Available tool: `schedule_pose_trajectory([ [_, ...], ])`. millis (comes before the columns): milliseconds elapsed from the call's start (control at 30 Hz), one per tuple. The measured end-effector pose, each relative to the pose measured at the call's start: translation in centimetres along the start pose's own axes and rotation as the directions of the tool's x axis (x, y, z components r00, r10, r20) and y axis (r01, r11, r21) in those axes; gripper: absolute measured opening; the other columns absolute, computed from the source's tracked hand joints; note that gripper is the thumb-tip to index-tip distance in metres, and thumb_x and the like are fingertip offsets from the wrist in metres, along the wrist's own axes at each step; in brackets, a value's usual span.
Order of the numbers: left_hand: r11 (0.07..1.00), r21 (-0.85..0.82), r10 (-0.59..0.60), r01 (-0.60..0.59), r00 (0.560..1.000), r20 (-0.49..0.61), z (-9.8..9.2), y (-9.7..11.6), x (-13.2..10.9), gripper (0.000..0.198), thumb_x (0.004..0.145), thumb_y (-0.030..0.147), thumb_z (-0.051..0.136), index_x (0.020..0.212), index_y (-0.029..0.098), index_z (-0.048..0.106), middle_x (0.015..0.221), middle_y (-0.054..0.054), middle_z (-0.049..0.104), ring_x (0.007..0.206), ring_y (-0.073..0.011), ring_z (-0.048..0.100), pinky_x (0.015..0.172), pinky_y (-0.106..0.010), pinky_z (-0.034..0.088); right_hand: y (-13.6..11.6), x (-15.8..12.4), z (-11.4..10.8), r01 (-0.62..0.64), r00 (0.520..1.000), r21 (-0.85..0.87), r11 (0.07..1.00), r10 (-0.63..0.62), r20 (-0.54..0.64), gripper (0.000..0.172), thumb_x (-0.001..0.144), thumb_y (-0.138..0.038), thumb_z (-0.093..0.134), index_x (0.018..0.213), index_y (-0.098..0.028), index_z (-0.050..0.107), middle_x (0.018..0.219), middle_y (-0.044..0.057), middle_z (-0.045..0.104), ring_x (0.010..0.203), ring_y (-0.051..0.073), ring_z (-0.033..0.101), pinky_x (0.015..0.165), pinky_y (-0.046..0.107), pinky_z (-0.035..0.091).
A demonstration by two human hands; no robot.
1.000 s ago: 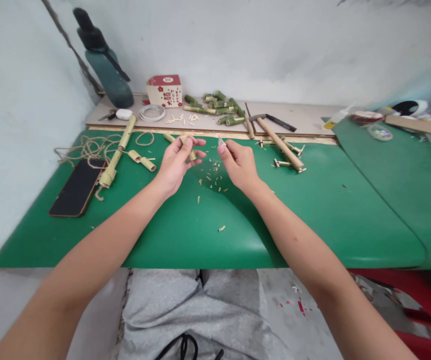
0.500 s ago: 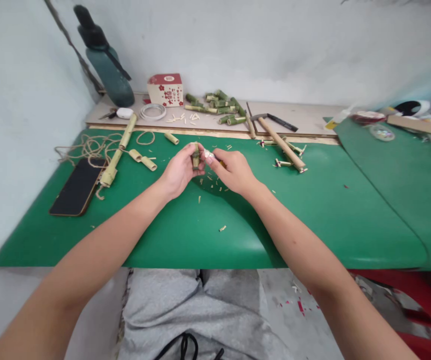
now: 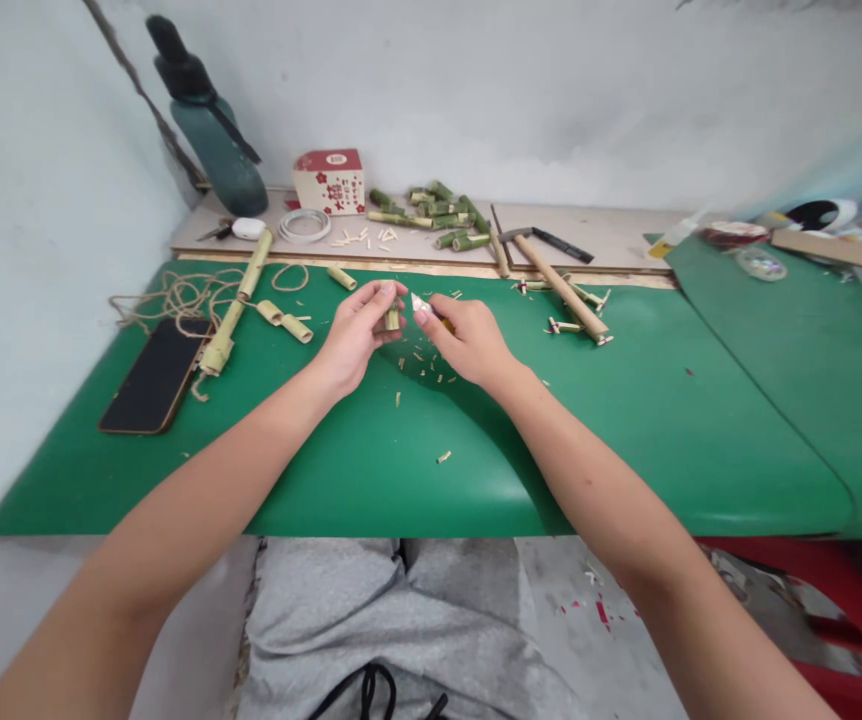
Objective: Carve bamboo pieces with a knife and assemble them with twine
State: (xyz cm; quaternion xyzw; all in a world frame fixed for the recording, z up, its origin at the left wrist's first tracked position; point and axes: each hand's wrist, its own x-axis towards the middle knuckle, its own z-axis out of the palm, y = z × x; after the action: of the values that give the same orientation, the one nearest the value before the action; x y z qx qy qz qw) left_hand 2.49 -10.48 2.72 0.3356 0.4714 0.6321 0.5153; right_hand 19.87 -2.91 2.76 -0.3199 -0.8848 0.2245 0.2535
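Note:
My left hand (image 3: 358, 335) is closed around a short green bamboo piece (image 3: 392, 317), its fingers behind it and thumb near the top. My right hand (image 3: 470, 335) grips a knife whose short, pale pointed blade (image 3: 419, 303) sticks out past the thumb. A bit of yellow handle shows under the fingers; the rest is hidden. The blade tip is just right of the bamboo, apart from it. Below both hands, small bamboo shavings (image 3: 444, 457) are scattered over the green mat (image 3: 356, 470).
To the left lie a phone (image 3: 152, 380), tangled twine (image 3: 176, 295) and a long bamboo tube (image 3: 240, 300). Cut bamboo pieces (image 3: 442, 208), a box (image 3: 329, 182) and a bottle (image 3: 219, 150) stand or lie along the back. A wooden-handled hammer (image 3: 562, 290) is on the right.
The blade has moved slightly up and its point now shows more clearly. In my left hand the bamboo has shifted or turned, showing less of its length. My right hand has barely moved.

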Motion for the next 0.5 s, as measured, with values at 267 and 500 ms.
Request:
schedule_pose_trajectory([
  [267, 0.996, -0.023, -0.083, 0.084, 0.996, 0.040, 0.51, 0.06, -0.24, 0.044, 0.096, 0.065, 0.071, 0.092, 0.022, 0.060, 0.062, 0.006, 0.048, 0.048, -0.0076, 0.046, 0.047, -0.020, 0.040, -0.09, 0.00, 0.37, 0.047, 0.996, -0.009, 0.999, -0.046, 0.078, 0.054, 0.108, -0.067, 0.037, 0.079, -0.023, 0.051, 0.065, 0.000, 0.051, 0.062, 0.016, 0.041, 0.063, 0.032, 0.024],
  [500, 0.998, -0.018, -0.059, 0.061, 0.996, 0.064, 0.66, 0.17, -0.37, 0.033, 0.101, 0.049, 0.066, 0.128, 0.032, 0.060, 0.071, 0.005, 0.058, 0.050, -0.0089, 0.049, 0.049, -0.021, 0.041, -0.23, -0.01, -0.05, 0.055, 0.988, -0.035, 0.998, -0.050, 0.144, 0.049, 0.108, -0.062, 0.041, 0.081, -0.023, 0.054, 0.066, 0.000, 0.053, 0.062, 0.016, 0.042, 0.064, 0.032, 0.024],
])
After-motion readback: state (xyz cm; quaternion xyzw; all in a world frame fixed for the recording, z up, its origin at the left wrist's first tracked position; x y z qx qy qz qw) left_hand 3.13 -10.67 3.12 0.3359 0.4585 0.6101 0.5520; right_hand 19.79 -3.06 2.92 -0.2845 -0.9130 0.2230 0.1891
